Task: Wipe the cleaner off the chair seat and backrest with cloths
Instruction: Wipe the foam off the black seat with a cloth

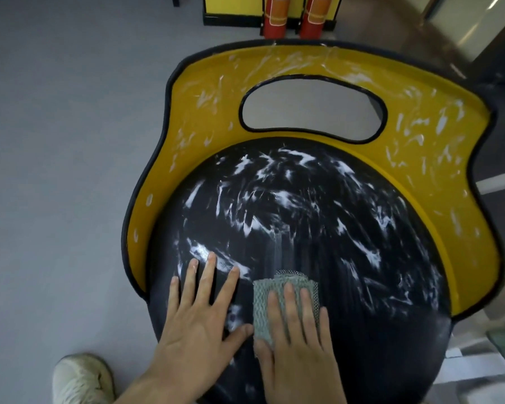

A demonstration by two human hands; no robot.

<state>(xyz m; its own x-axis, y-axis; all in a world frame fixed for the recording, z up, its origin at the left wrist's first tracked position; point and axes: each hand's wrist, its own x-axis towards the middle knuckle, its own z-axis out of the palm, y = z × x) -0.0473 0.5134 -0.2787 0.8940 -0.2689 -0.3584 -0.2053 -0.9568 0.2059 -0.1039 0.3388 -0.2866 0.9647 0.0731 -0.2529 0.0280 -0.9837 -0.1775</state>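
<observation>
Your left hand (199, 319): flat on the round glossy black chair seat (318, 228), fingers straight and spread, thumb tip just beside the cloth.
Your right hand (295, 330): straight fingers pressing the folded grey-green mesh cloth (292, 279) onto the seat.
White cleaner streaks (274, 199): beyond your fingertips, across the seat and the curved yellow black-edged backrest (438, 176).
Beige shoe (82, 377): left of your left wrist.

seat (347, 228): black, round, white-streaked | backrest (210, 83): yellow, white-smeared | cloth (263, 304): grey-green, folded, on seat front
</observation>
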